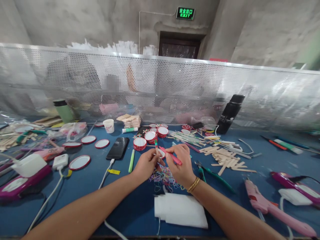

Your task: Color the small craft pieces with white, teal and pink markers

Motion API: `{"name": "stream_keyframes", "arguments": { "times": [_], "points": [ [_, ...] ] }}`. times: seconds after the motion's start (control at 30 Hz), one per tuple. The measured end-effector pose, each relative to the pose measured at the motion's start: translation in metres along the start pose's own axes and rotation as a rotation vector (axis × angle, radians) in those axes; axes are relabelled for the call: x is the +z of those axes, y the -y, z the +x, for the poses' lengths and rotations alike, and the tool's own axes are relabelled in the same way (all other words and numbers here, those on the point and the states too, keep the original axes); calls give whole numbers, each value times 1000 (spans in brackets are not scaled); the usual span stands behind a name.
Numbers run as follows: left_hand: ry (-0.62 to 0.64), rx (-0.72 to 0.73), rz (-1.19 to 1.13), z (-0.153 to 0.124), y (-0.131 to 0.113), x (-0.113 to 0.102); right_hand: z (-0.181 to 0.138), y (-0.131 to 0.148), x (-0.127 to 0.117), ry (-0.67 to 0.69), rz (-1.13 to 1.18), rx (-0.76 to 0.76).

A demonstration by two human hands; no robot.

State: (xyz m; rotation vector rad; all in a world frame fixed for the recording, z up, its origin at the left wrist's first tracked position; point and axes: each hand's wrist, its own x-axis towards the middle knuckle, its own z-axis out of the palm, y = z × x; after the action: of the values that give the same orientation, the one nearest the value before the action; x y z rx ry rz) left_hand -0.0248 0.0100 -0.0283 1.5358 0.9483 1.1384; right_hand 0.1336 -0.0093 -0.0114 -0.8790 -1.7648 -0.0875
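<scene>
Over the middle of the blue table, my left hand [147, 164] pinches a thin stick [156, 146] that stands upright, with coloured bands near its top. My right hand [180, 164] is closed around a pink pen-like tool [172, 156] whose tip points at a small round white piece [161, 153] between the two hands. A gold bracelet [193, 184] circles my right wrist. A tangle of coloured rubber bands [162, 177] lies just under both hands. Red-rimmed small drums [140, 143] stand right behind them.
A black phone [118, 148] and green marker [131, 160] lie to the left, round red-rimmed lids [80, 162] further left. Wooden sticks [226, 158] and green-handled pliers [215, 176] are on the right, pink glue guns [270, 206] at the right edge. White foam [180, 210] lies near me. A perforated metal screen [175, 86] backs the table.
</scene>
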Motion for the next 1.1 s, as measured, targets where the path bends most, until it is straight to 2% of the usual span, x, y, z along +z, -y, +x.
{"name": "stream_keyframes", "arguments": {
  "times": [0.2,0.37,0.67,0.9,1.1],
  "points": [
    [20,2,0,0,2,0,0,1,0,38,5,-27],
    [-4,-39,-26,0,-2,0,0,0,0,4,-1,4],
    [27,19,12,0,-3,0,1,4,1,27,5,-15],
    [-10,-28,-15,0,-3,0,2,0,0,20,-17,12],
    [20,7,-18,0,-1,0,1,2,0,41,5,-23]
  ]
}}
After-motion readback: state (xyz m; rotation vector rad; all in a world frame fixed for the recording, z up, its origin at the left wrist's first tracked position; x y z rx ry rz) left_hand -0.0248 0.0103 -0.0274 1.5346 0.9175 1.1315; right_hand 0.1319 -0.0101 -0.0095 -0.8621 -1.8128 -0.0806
